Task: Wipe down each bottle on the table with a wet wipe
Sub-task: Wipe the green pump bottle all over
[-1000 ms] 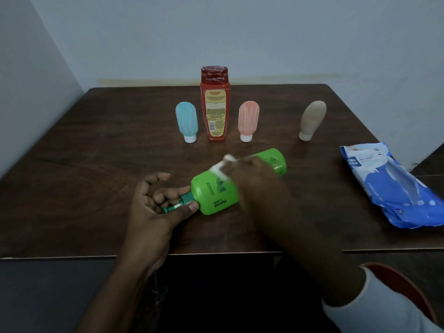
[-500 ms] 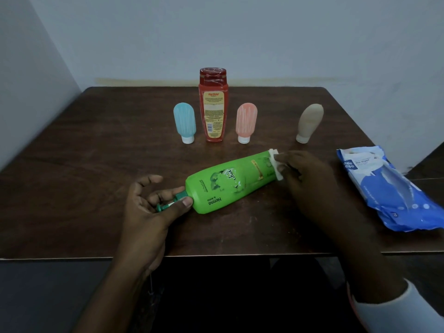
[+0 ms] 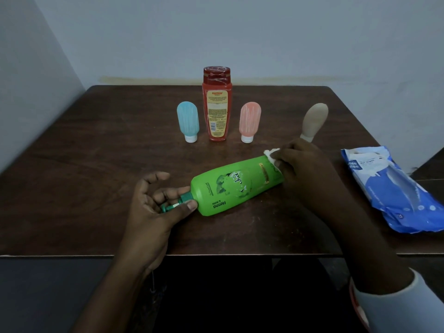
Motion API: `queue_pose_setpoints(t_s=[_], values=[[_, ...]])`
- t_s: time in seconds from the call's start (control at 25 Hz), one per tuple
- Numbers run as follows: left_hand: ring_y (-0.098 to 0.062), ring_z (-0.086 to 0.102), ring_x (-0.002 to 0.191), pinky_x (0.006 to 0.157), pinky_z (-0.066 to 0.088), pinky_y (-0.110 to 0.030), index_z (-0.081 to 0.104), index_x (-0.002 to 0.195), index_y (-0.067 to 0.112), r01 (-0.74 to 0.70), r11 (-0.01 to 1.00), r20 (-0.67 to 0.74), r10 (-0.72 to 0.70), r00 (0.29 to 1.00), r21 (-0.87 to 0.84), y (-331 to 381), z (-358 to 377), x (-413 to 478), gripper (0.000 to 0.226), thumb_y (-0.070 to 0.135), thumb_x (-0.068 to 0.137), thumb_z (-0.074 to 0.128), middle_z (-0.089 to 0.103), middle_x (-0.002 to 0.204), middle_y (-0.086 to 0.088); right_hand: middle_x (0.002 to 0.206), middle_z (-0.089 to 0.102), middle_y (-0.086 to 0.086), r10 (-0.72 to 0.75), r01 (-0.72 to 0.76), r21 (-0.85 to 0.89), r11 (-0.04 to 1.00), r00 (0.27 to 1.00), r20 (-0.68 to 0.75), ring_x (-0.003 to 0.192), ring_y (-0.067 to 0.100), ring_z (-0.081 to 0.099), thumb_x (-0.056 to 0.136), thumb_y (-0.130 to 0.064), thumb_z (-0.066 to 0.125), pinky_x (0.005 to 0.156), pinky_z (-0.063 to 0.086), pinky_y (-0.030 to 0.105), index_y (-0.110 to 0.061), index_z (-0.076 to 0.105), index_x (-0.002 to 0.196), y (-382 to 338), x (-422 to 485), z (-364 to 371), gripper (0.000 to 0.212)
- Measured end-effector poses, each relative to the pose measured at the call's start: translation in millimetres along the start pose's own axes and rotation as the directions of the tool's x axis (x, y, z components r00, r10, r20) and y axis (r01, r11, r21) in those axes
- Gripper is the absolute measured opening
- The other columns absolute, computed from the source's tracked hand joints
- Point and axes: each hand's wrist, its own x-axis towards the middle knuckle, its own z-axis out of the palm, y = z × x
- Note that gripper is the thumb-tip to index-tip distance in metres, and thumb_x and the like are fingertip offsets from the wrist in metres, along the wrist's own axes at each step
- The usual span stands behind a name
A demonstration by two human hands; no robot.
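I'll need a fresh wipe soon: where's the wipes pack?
In the head view, the blue wipes pack lies at the right edge of the table, right of the right hand pressing a wipe on the green bottle.

The right hand (image 3: 305, 167) covers the far end of the green bottle (image 3: 235, 186) and all but a white corner of the wet wipe (image 3: 271, 153); it also hides part of the cap of the beige bottle (image 3: 314, 118); fingers (image 3: 168, 192) of the left hand (image 3: 153, 212) screen much of the green pump (image 3: 186, 197); label print on the red bottle (image 3: 217, 104) is too small to read; the frame edge cuts the blue wipe pack (image 3: 394, 191) and 2 near corners of the desk (image 3: 96, 164).
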Motion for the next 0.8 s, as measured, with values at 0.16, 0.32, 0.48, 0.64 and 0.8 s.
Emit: queue_pose_setpoints(t_s=[0.16,0.32,0.48,0.64,0.8], values=[[-0.022,0.075,0.097,0.084,0.063,-0.031,0.051,0.124,0.021,0.003,1.000,0.010,-0.003,1.000,0.018,1.4,-1.6,-1.4,0.070,-0.003,0.064,0.079,0.078,0.096,-0.012,0.088,0.061,0.013,-0.103,0.096,-0.131,0.987,0.994,-0.043,0.077,0.028,0.056,0.081,-0.004,0.071,0.066,0.044,0.032,-0.004,0.071,0.094,-5.7,2.2,4.8,0.014],[-0.026,0.074,0.098,0.089,0.062,-0.036,0.050,0.124,0.019,0.003,1.000,0.000,-0.003,1.000,0.022,1.2,-1.0,-1.5,0.069,-0.004,0.066,0.079,0.078,0.102,-0.017,0.086,0.057,0.014,-0.086,0.078,-0.220,0.972,0.996,-0.029,0.076,0.031,0.054,0.088,-0.008,0.059,0.064,0.047,0.040,-0.004,0.062,0.086,-12.5,8.7,3.1,0.006],[-0.031,0.075,0.100,0.088,0.063,-0.039,0.048,0.120,0.020,0.012,1.000,-0.035,-0.011,0.999,0.019,-1.5,0.0,-1.0,0.063,-0.015,0.076,0.075,0.077,0.104,-0.019,0.086,0.056,0.015,-0.246,0.337,-0.534,0.776,0.940,0.237,0.081,0.030,0.050,0.090,-0.006,0.050,0.069,0.044,0.042,-0.004,0.064,0.088,-9.9,9.7,7.5,0.014],[-0.030,0.075,0.098,0.089,0.062,-0.040,0.048,0.119,0.020,0.011,1.000,-0.040,-0.010,0.999,0.022,-2.7,-0.3,-0.8,0.062,-0.016,0.076,0.075,0.077,0.102,-0.018,0.092,0.058,0.018,-0.152,0.215,-0.507,0.835,0.975,0.164,0.082,0.030,0.051,0.084,-0.005,0.057,0.070,0.041,0.040,-0.001,0.062,0.093,-7.4,4.9,11.8,0.011],[-0.027,0.075,0.097,0.087,0.063,-0.037,0.046,0.120,0.020,0.010,1.000,-0.044,-0.010,0.999,0.008,-1.4,0.6,-1.0,0.065,-0.012,0.072,0.077,0.077,0.104,-0.019,0.096,0.058,0.018,0.029,-0.032,-0.181,0.983,0.999,-0.017,0.081,0.028,0.054,0.077,0.002,0.068,0.067,0.039,0.033,0.000,0.061,0.097,-10.0,-8.7,11.9,0.021]])
